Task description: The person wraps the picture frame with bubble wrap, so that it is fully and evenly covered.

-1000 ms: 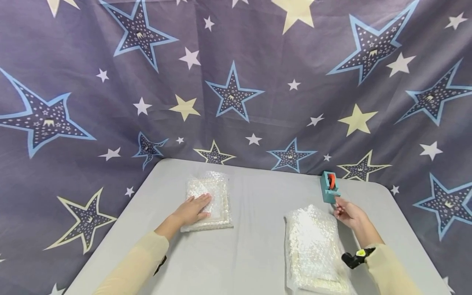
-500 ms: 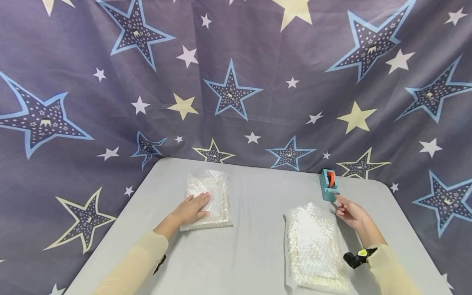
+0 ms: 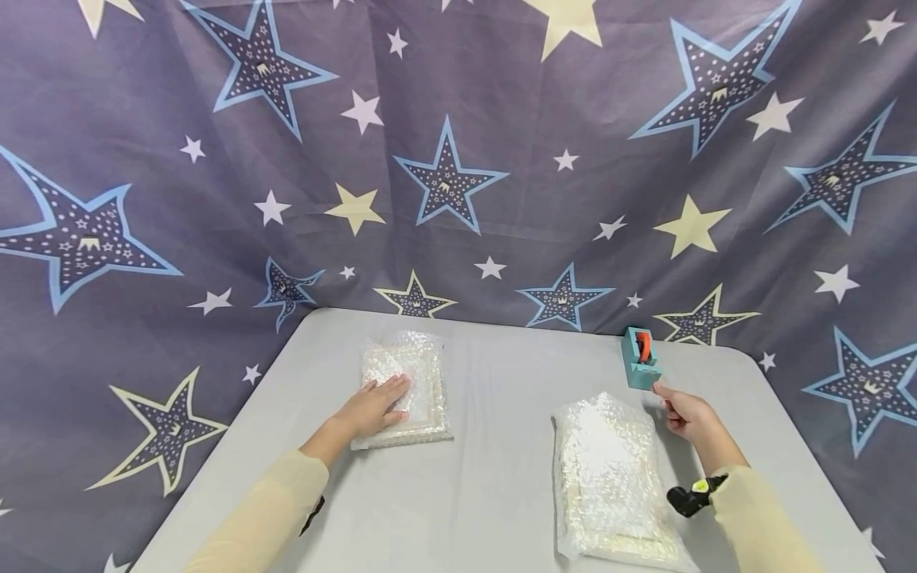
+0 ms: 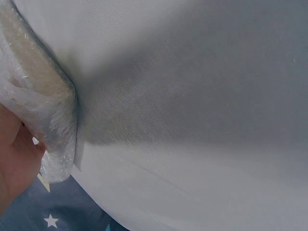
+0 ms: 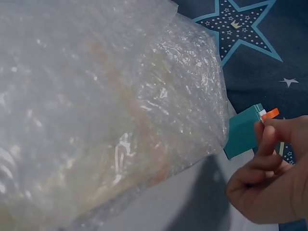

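On the left of the table, my left hand [image 3: 372,407] rests with its fingers laid flat on a smaller bubble-wrapped package [image 3: 423,398]. The left wrist view shows that package's edge [image 4: 43,77] beside the hand. A teal tape dispenser [image 3: 640,362] with an orange core stands at the back right. Just in front of it, my right hand [image 3: 689,415] pinches thumb and index finger together at the tape's end; the clear tape itself is hardly visible. In the right wrist view the other fingers are curled, with the dispenser [image 5: 243,130] just behind the fingertips.
A larger bubble-wrapped package [image 3: 612,485] lies at the right front, left of my right forearm. The pale grey table [image 3: 501,461] ends at the back against a dark curtain [image 3: 458,255] printed with stars.
My right hand has drawn slightly back from the dispenser, its thumb and index finger now closed together. My left hand stays on the smaller package.
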`<action>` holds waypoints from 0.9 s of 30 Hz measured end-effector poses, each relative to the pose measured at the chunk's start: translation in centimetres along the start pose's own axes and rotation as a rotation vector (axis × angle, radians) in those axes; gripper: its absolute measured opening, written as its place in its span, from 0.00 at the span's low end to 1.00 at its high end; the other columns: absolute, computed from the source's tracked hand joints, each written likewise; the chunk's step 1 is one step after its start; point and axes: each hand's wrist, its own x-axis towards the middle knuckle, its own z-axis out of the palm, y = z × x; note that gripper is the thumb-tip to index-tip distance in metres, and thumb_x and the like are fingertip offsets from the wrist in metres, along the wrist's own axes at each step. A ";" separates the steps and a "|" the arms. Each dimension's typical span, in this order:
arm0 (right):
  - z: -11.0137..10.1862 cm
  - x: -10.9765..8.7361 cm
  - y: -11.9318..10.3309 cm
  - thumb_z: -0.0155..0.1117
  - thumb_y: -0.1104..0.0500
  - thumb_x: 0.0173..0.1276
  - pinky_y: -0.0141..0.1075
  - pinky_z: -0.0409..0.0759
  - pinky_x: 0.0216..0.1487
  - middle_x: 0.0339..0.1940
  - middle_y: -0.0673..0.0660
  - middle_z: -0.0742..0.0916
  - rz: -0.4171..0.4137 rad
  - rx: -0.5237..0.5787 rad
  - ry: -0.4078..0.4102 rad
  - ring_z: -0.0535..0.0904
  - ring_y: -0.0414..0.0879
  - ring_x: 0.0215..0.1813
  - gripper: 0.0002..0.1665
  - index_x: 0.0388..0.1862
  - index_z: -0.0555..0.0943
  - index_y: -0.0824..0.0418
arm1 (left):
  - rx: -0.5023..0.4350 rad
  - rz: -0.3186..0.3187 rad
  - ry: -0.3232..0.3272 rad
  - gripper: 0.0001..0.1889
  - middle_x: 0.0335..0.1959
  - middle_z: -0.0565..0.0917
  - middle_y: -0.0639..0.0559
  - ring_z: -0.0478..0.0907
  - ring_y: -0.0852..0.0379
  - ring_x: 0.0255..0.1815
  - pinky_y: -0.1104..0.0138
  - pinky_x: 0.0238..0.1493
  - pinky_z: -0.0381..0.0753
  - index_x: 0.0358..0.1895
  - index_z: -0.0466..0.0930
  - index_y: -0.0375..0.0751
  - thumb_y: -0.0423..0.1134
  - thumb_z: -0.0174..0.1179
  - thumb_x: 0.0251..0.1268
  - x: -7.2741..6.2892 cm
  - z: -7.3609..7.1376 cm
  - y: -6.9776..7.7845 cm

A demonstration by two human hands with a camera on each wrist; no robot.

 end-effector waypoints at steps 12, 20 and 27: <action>0.1 0.9 0.0 0.59 0.46 0.67 0.30 0.70 0.25 0.17 0.42 0.79 0.062 -0.304 0.307 0.70 0.38 0.21 0.20 0.40 0.82 0.63 | -0.006 -0.009 -0.003 0.34 0.74 0.61 0.36 0.58 0.36 0.75 0.38 0.75 0.52 0.72 0.58 0.32 0.49 0.53 0.70 0.0 0.1 0.1; 0.2 1.2 0.3 0.58 0.43 0.68 0.28 0.69 0.21 0.14 0.43 0.78 0.090 -0.300 0.320 0.68 0.36 0.16 0.21 0.22 0.85 0.54 | -0.004 -0.011 -0.001 0.34 0.74 0.61 0.37 0.58 0.37 0.76 0.39 0.75 0.52 0.72 0.58 0.33 0.50 0.53 0.70 0.1 0.3 -0.1; 1.1 1.2 0.2 0.57 0.44 0.68 0.32 0.68 0.25 0.24 0.50 0.75 0.087 -0.345 0.427 0.63 0.40 0.20 0.29 0.55 0.81 0.66 | 0.000 -0.018 -0.001 0.34 0.75 0.60 0.38 0.57 0.38 0.76 0.39 0.75 0.52 0.72 0.58 0.34 0.50 0.52 0.70 0.1 0.4 -0.2</action>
